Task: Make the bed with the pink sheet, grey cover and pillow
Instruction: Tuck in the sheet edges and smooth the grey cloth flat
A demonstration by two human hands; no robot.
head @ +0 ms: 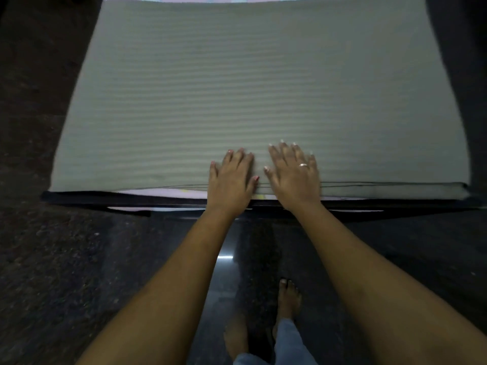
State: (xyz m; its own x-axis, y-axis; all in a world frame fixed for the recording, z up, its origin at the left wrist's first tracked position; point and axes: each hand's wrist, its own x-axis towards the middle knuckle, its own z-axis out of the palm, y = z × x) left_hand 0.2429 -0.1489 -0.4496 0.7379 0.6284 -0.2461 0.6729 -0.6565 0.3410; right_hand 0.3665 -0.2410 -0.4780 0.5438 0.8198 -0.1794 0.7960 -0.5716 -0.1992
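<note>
— How far along is the bed (79, 197) being judged to be?

— Well along, it is being reckoned. The grey cover (250, 88) is lying spread flat over nearly the whole top, with hardly a wrinkle being shown. The pink sheet (147, 192) is being glimpsed beneath it, as a thin strip along the near edge and another at the far end, so the sheet is being taken as already laid.

— And what is being done at present?

— The near edge of the cover is being pressed down. The left hand (230, 177) and the right hand (292, 172) are being held palm-down, side by side, close to the middle of that edge. The fingers (283, 151) are being kept spread and flat; nothing is being pinched or gripped.

— What is being left to do?

— The pillow is not being seen anywhere in view, so its placing is being counted as outstanding, though the far end is largely being cut off by the frame. A little sheet is also hanging out at the near left and may be needing tucking.

— How many of each thing are being counted?

— One cover, one sheet, no pillow, two hands, one ring (303, 164) on the right hand, and two bare feet on the dark floor (52, 259).
</note>
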